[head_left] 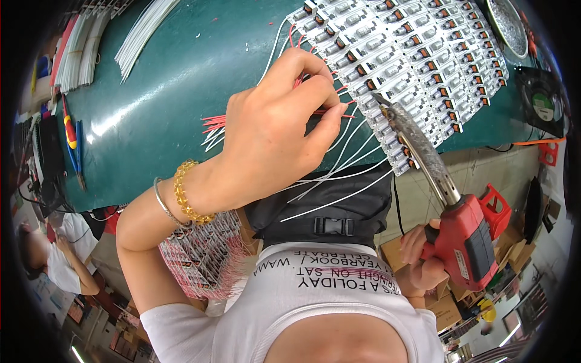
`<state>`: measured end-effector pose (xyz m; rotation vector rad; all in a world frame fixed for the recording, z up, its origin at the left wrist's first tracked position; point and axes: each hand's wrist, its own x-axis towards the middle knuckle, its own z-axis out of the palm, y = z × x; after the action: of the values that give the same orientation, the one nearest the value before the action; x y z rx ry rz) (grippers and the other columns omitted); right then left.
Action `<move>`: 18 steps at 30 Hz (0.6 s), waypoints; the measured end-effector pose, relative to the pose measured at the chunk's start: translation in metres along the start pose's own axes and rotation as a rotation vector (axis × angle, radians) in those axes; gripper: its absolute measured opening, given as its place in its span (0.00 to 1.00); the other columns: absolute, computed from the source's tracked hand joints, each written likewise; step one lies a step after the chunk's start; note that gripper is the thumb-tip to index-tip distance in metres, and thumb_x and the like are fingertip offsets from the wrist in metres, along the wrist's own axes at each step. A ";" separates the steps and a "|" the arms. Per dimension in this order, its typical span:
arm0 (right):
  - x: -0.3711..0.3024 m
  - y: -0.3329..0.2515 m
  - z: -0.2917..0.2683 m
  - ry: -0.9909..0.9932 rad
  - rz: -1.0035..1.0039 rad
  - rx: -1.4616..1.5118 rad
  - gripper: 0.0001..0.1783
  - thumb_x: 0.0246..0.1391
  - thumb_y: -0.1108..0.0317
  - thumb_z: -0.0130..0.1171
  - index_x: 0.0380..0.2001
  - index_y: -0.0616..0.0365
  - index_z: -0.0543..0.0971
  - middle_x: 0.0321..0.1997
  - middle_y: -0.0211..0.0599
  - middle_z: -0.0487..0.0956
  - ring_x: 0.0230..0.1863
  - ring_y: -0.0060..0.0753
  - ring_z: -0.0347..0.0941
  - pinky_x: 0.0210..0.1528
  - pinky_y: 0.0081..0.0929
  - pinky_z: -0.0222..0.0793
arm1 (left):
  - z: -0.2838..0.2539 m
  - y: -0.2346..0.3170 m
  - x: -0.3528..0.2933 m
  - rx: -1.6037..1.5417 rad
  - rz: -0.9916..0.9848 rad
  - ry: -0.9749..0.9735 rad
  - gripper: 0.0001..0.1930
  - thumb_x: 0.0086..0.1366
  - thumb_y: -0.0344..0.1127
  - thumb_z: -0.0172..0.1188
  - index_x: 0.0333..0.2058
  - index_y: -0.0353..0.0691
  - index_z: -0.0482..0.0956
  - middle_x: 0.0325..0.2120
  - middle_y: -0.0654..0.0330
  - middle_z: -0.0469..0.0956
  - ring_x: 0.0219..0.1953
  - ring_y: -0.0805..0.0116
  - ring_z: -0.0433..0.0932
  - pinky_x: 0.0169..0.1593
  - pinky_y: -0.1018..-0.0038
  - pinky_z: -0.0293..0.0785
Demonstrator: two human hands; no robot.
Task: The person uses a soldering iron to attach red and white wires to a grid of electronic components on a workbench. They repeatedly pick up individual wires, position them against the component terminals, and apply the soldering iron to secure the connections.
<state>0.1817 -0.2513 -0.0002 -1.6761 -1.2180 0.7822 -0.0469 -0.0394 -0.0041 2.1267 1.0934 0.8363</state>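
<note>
My left hand [275, 121] is closed around a bundle of thin red and white wires [214, 124], whose ends stick out below the palm. Its thumb and forefinger pinch a red wire beside the left edge of a sheet of small circuit boards [402, 72]. My right hand [420, 260] grips the handle of a red soldering gun [469, 242], fingers at its trigger. The gun's dark tip points up at the boards close to my left fingertips; whether it touches a pad I cannot tell. Several white wires [339, 202] hang from the sheet's lower edge toward my lap.
White wire bundles [145, 33] lie on the green table mat [163, 91]. A screwdriver [69, 130] and blue tweezers [75, 154] are at left. A metal bowl [508, 27] and a black fan [541, 103] stand at right. Wired boards [206, 254] are piled below; another person [66, 248] sits at left.
</note>
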 end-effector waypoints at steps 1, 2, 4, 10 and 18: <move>0.005 -0.007 0.003 0.009 0.011 0.054 0.45 0.46 0.35 0.55 0.48 0.70 0.64 0.09 0.26 0.63 0.10 0.22 0.61 0.16 0.20 0.57 | 0.000 -0.001 0.000 -0.003 -0.005 0.003 0.03 0.51 0.23 0.62 0.26 0.32 0.76 0.33 0.57 0.72 0.29 0.72 0.74 0.29 0.80 0.73; 0.009 -0.016 0.013 0.021 0.051 0.104 0.46 0.46 0.34 0.54 0.49 0.70 0.64 0.09 0.25 0.63 0.10 0.22 0.61 0.16 0.20 0.57 | 0.001 -0.002 -0.001 -0.006 -0.005 0.005 0.03 0.51 0.23 0.62 0.26 0.33 0.76 0.33 0.57 0.72 0.29 0.71 0.74 0.29 0.80 0.73; 0.014 -0.024 0.021 0.022 0.103 0.190 0.46 0.47 0.34 0.54 0.50 0.70 0.63 0.09 0.25 0.63 0.10 0.22 0.60 0.16 0.19 0.57 | 0.001 -0.002 -0.001 -0.008 -0.006 0.009 0.03 0.51 0.23 0.62 0.26 0.33 0.76 0.33 0.57 0.72 0.28 0.71 0.74 0.29 0.80 0.72; 0.023 -0.030 0.026 -0.053 0.118 0.332 0.47 0.47 0.33 0.52 0.51 0.70 0.62 0.08 0.25 0.62 0.09 0.21 0.59 0.16 0.19 0.57 | -0.001 0.001 0.001 0.001 0.022 -0.014 0.04 0.50 0.23 0.63 0.26 0.35 0.77 0.34 0.56 0.72 0.28 0.69 0.74 0.28 0.78 0.70; 0.020 -0.027 0.020 -0.002 0.106 0.343 0.48 0.47 0.31 0.50 0.52 0.69 0.61 0.07 0.25 0.62 0.09 0.21 0.58 0.15 0.19 0.57 | -0.010 -0.001 -0.003 0.105 0.088 -0.073 0.06 0.47 0.24 0.65 0.25 0.37 0.77 0.40 0.57 0.73 0.33 0.64 0.74 0.35 0.74 0.70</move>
<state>0.1602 -0.2238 0.0166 -1.4640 -0.9398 0.9969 -0.0563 -0.0392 0.0007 2.2886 1.0336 0.7489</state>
